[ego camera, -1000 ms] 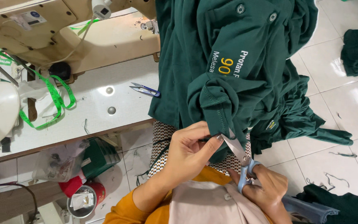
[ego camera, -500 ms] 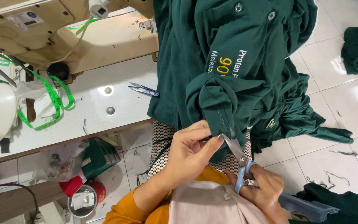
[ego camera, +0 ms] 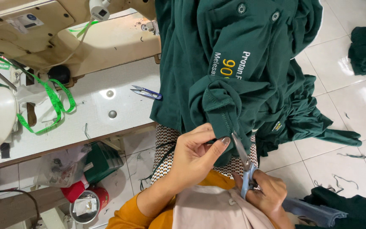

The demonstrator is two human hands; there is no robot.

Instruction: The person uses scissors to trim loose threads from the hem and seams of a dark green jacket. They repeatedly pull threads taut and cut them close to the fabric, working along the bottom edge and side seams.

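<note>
so the left hand has its grip pinched shut on the sleeve edge of a dark green shirt, thumb on top with the fingers curled under the hem. the right hand is closed around the light blue handles of a pair of scissors, blades pointing up and touching the sleeve hem right beside the left thumb. can't tell how far apart the blades are. the shirt hangs half off the white bench and drapes down over the person's lap, with the rest bunched toward the tiled floor. on the bench there's a small blue thread snip just beside the shirt, a green measuring tape looped further left, and a beige sewing machine behind it all.
</note>
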